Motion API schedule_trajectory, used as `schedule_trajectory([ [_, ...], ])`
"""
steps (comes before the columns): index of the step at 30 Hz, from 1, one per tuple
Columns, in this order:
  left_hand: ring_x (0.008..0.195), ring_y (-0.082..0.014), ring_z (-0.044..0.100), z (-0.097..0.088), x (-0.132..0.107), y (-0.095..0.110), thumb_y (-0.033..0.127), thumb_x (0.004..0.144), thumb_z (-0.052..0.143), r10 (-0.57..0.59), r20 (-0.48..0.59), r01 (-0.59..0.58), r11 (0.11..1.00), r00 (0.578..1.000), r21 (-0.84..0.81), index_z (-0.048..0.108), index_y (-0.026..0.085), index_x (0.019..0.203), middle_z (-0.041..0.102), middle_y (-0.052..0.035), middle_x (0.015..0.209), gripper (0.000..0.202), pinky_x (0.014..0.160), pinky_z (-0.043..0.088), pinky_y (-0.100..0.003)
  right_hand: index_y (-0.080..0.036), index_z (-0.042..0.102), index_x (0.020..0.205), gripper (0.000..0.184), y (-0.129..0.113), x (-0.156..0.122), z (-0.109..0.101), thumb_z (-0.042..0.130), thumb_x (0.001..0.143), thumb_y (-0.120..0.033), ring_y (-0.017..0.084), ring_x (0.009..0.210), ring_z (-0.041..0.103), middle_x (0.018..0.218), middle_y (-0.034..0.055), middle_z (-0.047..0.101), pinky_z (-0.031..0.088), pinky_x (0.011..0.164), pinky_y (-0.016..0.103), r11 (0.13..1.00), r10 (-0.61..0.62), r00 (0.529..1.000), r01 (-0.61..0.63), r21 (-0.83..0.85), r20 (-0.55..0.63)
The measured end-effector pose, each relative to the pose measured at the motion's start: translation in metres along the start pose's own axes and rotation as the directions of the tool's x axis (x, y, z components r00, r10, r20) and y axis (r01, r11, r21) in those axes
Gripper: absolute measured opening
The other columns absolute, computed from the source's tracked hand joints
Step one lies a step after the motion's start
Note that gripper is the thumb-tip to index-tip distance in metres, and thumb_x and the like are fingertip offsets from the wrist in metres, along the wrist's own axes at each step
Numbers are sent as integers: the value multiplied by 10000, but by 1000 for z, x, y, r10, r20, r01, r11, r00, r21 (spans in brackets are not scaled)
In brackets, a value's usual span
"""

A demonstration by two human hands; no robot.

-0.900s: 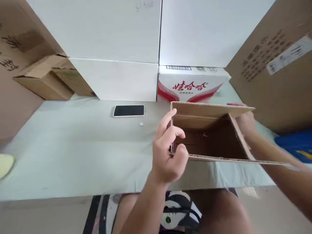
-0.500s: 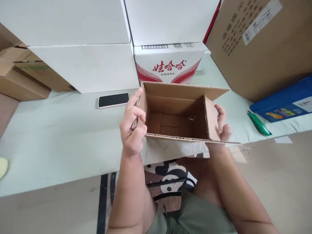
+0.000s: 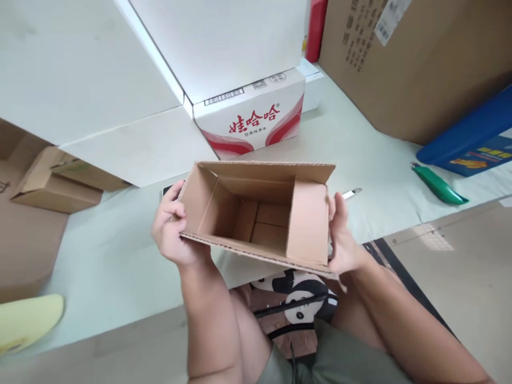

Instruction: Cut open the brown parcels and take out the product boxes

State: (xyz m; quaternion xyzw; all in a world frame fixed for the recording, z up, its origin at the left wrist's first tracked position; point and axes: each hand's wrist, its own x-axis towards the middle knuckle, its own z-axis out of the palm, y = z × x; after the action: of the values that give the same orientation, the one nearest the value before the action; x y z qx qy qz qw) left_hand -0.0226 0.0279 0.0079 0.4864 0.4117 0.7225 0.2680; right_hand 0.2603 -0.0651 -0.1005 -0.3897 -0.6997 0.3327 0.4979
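An open brown cardboard box (image 3: 256, 213) is held above the near edge of the pale table (image 3: 120, 266), its opening facing me and its inside empty. My left hand (image 3: 172, 234) grips the box's left wall, fingers curled over the edge. My right hand (image 3: 342, 234) presses flat against the right side, where one short flap is folded inward. The long flaps stand open.
Stacked white boxes (image 3: 120, 80) and a red-and-white printed carton (image 3: 252, 114) stand behind. A large brown carton (image 3: 404, 58) is at the right, with a blue package (image 3: 472, 133) and a green utility knife (image 3: 436, 184). Small brown boxes (image 3: 52, 184) sit left. A phone is mostly hidden behind the box.
The box has been lifted off the table and drawn toward me. The right short flap has folded inward. My view has tilted and swung right.
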Motion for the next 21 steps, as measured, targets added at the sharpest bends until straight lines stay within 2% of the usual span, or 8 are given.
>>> schedule_trajectory([
  [3, 1168, -305, 668, 7, 1, -1, 288, 635, 546, 29, 20, -28, 1000, 999, -14, 498, 223, 648, 735, -62, 1066, 82, 1119, 496, -467, -498, -204, 1663, 1508, 4, -6, -2, 923, 671, -634, 399, 1697, 119, 1819, 35, -44, 241, 1357, 625, 996, 3, 1000, -4, -91, -12],
  [6, 1123, -259, 658, 14, -5, -6, 411, 771, 539, 90, -177, -109, 989, 980, -101, 577, 251, 943, 656, -44, 1080, 237, 1030, 537, -417, -481, -180, 1665, 1497, 11, -7, -3, 924, 664, -621, 403, 1650, 275, 1776, 89, 148, 300, 1328, 647, 998, -11, 998, 7, -56, -69],
  [9, 966, -212, 679, 12, -11, -15, 472, 810, 519, -89, -261, 35, 978, 961, -204, 507, 330, 1219, 606, -23, 1130, 433, 860, 561, -363, -465, -120, 1659, 1479, 13, -1, -5, 906, 624, -714, 389, 1569, 420, 1695, 126, 303, 374, 1287, 642, 998, 67, 972, -67, 8, -225],
  [12, 935, -208, 707, 5, -14, -28, 497, 785, 549, -224, -202, 188, 965, 953, -183, 495, 348, 1261, 581, -27, 1146, 502, 821, 548, -339, -407, -25, 1647, 1454, 6, 10, -11, 897, 584, -774, 365, 1438, 556, 1558, 144, 475, 462, 1209, 643, 979, 200, 839, -148, 141, -506],
  [15, 908, -195, 714, -1, -15, -41, 499, 762, 591, -287, -180, 259, 952, 941, -163, 512, 329, 1246, 571, -31, 1131, 518, 820, 534, -322, -376, 186, 1580, 1266, -8, 19, -27, 922, 596, -681, 317, 1366, 614, 1465, 96, 578, 494, 1186, 606, 963, 232, 635, -43, 266, -737],
  [17, 879, -181, 714, -4, -17, -47, 502, 758, 608, -331, -156, 307, 939, 931, -158, 522, 322, 1266, 574, -34, 1119, 546, 807, 530, -311, -387, 296, 1516, 1113, -20, 23, -44, 915, 611, -577, 285, 1397, 602, 1472, 50, 588, 474, 1221, 566, 968, 207, 526, 12, 251, -825],
  [19, 865, -172, 711, -8, -19, -50, 510, 757, 613, -365, -121, 346, 926, 923, -154, 527, 315, 1295, 581, -35, 1110, 578, 794, 530, -303, -420, 240, 1555, 1101, -31, 29, -65, 868, 654, -499, 271, 1434, 581, 1511, 24, 576, 464, 1239, 550, 979, 198, 472, -51, 198, -859],
  [21, 861, -167, 707, -12, -20, -50, 522, 758, 604, -397, -84, 381, 911, 914, -157, 548, 292, 1272, 596, -29, 1072, 566, 800, 533, -299, -403, 43, 1641, 1226, -39, 42, -87, 815, 690, -462, 285, 1446, 578, 1554, 52, 560, 467, 1241, 547, 980, 169, 478, -174, 96, -862],
])
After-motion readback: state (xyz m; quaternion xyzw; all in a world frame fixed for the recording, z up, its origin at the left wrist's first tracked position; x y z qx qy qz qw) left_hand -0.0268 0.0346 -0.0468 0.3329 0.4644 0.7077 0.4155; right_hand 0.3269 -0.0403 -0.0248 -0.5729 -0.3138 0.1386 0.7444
